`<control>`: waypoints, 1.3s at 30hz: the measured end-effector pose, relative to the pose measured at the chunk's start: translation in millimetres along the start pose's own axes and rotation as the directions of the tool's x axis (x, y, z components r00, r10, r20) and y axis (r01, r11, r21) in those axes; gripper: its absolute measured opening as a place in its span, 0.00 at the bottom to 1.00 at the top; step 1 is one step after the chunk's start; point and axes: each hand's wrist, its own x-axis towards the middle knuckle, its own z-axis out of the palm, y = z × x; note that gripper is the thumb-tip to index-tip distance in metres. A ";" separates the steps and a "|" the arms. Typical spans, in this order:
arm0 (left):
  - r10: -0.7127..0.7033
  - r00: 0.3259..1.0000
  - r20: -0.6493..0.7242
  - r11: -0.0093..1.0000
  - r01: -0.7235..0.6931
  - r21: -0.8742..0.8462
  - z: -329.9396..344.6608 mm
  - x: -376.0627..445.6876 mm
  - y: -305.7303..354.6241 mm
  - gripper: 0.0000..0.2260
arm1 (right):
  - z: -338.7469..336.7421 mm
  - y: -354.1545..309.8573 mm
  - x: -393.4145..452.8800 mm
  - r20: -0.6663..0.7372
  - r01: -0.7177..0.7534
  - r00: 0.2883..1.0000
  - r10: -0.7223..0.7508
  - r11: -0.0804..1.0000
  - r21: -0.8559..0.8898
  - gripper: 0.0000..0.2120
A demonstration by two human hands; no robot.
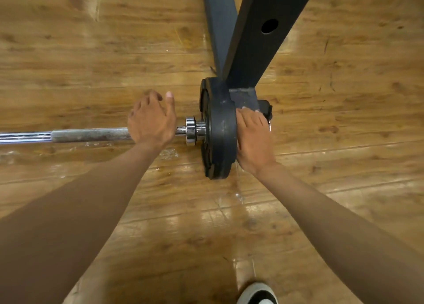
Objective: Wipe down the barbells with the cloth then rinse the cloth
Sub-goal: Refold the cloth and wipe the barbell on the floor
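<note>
glossy wood floor (114,40); chrome bar (25,136) with a rough dull grip; matt black scuffed plate (221,129).

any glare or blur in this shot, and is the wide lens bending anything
Head view: ceiling light glares in pale patches on the glossy wooden floor and along the chrome barbell; the left hand is slightly motion-soft; the wide lens splays the black rack upright and forearms outward.
</note>
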 end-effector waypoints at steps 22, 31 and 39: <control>-0.033 0.996 0.078 0.994 0.025 0.111 -1.2 -5.2 4.8 0.32 | 18.5 6.3 -0.7 0.065 -0.057 0.996 0.069 0.984 -0.166 0.37; -0.021 0.997 0.080 0.991 0.011 0.131 1.8 -4.2 3.2 0.33 | 24.0 0.1 -0.7 -0.035 -0.172 0.985 0.169 0.964 -0.202 0.37; -0.030 0.995 0.098 0.991 0.016 0.135 1.6 -1.2 2.8 0.35 | 9.0 0.0 5.5 -0.042 -0.206 0.978 0.203 0.973 -0.106 0.30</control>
